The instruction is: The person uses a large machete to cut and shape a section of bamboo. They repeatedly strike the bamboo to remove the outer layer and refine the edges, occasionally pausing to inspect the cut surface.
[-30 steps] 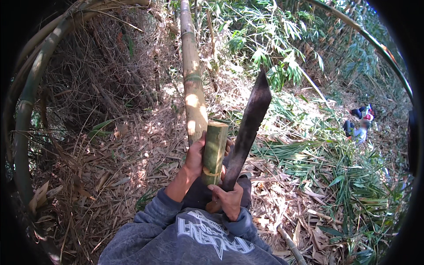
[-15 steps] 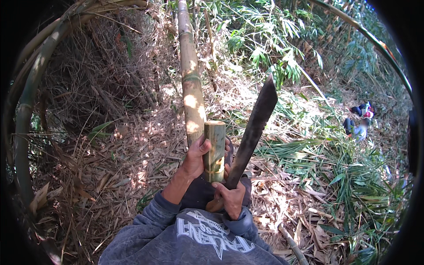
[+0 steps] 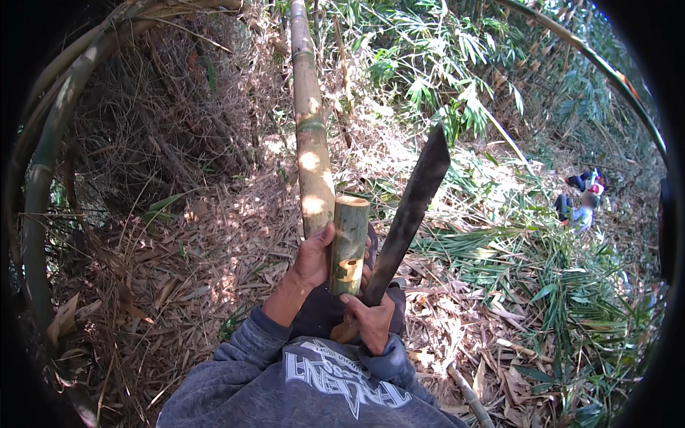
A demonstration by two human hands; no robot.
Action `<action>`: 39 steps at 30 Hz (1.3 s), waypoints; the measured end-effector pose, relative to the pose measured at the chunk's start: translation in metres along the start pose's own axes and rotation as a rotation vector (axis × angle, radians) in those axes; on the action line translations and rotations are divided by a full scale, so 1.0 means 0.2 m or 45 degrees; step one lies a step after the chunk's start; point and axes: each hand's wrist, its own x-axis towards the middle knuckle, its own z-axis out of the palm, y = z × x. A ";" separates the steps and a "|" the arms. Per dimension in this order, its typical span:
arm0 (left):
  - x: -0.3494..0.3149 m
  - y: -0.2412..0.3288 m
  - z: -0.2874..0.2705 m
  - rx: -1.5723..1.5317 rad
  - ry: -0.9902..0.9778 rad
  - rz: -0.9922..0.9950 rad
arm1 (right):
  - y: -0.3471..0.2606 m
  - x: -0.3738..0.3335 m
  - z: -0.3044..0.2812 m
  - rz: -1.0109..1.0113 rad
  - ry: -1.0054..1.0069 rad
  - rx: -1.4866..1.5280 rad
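Note:
A short cut section of green bamboo (image 3: 350, 232) stands nearly upright in front of my body, its cut upper rim pale. A dark-edged notch or hole shows in a pale patch near its lower end. My left hand (image 3: 312, 260) is wrapped round its side, thumb on the near left. The wooden handle of a machete (image 3: 412, 200) is in my right hand (image 3: 372, 322), its dark broad blade slanting up to the right. My right thumb also touches the bamboo section's lower end. Right behind the section lies a long bamboo pole (image 3: 311, 160).
Dry leaves (image 3: 242, 264) cover the ground, with cut green fronds (image 3: 485, 250) to the right. Curved bamboo stems (image 3: 50, 157) stand at the left. Two people (image 3: 581, 207) are low down at the far right. A thin stick (image 3: 471, 396) lies at the lower right.
The bamboo section has turned in my hands and moved slightly right; its notch and open top now show more. The machete has barely shifted.

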 end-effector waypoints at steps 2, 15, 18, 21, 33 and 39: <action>0.01 -0.02 -0.01 0.048 0.025 -0.012 | 0.00 0.00 0.02 -0.012 0.044 -0.015; -0.03 -0.08 0.04 0.727 0.305 0.050 | 0.06 0.02 0.03 -0.120 0.133 -0.232; -0.04 -0.07 -0.04 0.409 0.146 -0.024 | 0.04 -0.01 0.02 -0.038 0.098 -0.217; -0.05 -0.04 -0.03 0.100 -0.025 -0.020 | 0.04 -0.02 0.02 -0.052 0.047 -0.202; -0.02 -0.02 -0.04 -0.127 -0.228 -0.038 | 0.04 -0.02 0.02 -0.119 0.007 -0.207; -0.03 0.03 -0.08 0.195 -0.095 -0.035 | 0.00 0.01 -0.03 -0.079 0.034 -0.119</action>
